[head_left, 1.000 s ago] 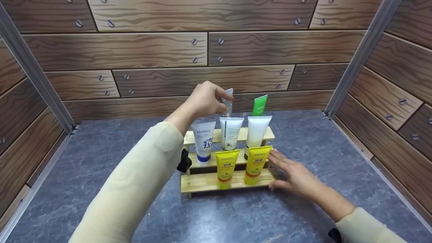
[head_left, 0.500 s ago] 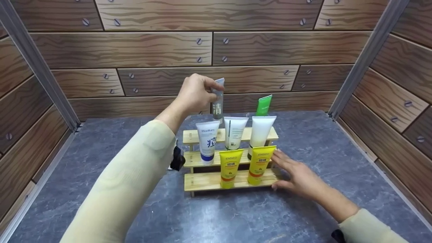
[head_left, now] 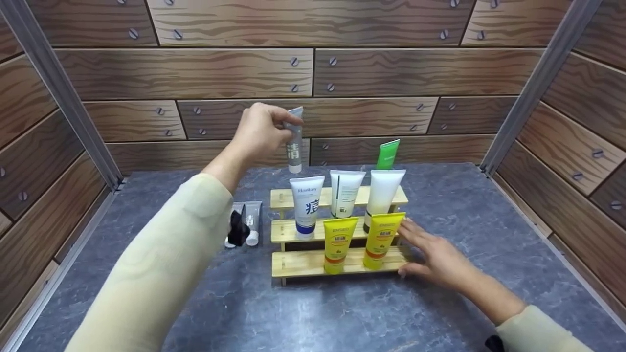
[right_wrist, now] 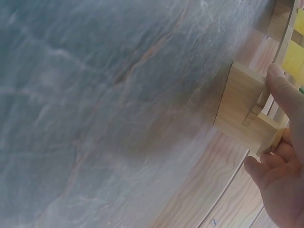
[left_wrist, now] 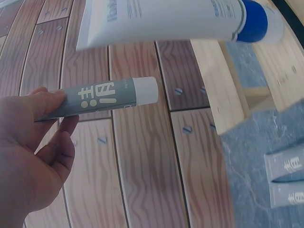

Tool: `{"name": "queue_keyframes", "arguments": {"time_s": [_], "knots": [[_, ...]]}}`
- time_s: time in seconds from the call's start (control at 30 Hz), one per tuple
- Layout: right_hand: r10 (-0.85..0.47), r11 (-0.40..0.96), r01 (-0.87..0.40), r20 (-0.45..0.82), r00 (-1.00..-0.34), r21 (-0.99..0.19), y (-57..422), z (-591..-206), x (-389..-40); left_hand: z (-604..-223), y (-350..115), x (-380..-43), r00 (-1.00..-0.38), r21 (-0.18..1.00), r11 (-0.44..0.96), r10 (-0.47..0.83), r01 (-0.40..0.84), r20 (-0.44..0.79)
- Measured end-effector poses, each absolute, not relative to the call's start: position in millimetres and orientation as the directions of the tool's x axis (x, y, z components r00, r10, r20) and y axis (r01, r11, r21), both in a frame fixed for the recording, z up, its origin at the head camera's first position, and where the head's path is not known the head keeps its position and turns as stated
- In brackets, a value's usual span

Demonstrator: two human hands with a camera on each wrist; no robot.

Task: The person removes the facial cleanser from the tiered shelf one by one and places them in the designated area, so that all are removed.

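Observation:
My left hand [head_left: 261,129] pinches the top end of a grey squeeze tube [head_left: 295,146], holding it cap down in the air behind the rack's left part. The left wrist view shows the tube's white cap [left_wrist: 146,90] and pale lettering. A three-tier wooden rack [head_left: 293,264] bears two yellow tubes [head_left: 340,244] on its front step. Three white tubes, one with a blue cap [head_left: 307,229], stand on the middle step. Behind them a green tube [head_left: 389,154] rises at the back right. My right hand [head_left: 437,254] grips the rack's right end, thumb at the front edge.
Two grey tubes [head_left: 253,220] lie on the dark marbled table [head_left: 313,313] left of the rack, partly behind the left sleeve. Wood-patterned walls [head_left: 234,73] with metal corner posts enclose the table at the back and sides.
My left hand has carried the grey tube leftward and up, away from behind the white tubes. The two lying tubes have come into sight. My right hand stays at the rack's end.

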State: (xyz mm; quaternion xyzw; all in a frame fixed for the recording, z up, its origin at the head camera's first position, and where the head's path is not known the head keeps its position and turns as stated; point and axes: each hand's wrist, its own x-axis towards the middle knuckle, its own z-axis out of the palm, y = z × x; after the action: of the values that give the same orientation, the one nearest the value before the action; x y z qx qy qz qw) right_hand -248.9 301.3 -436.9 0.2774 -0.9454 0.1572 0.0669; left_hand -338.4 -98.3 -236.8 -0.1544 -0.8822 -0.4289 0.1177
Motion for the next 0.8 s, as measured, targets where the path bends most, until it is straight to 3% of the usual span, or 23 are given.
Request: {"name": "queue_keyframes", "arguments": {"time_s": [0.8], "knots": [[-0.494, 0.798, -0.537, 0.213, -0.843, -0.273, 301, -436, -247, -246, -158, -336, -0.930, 0.689, 0.648, 0.085, 0.325, 0.358]]}}
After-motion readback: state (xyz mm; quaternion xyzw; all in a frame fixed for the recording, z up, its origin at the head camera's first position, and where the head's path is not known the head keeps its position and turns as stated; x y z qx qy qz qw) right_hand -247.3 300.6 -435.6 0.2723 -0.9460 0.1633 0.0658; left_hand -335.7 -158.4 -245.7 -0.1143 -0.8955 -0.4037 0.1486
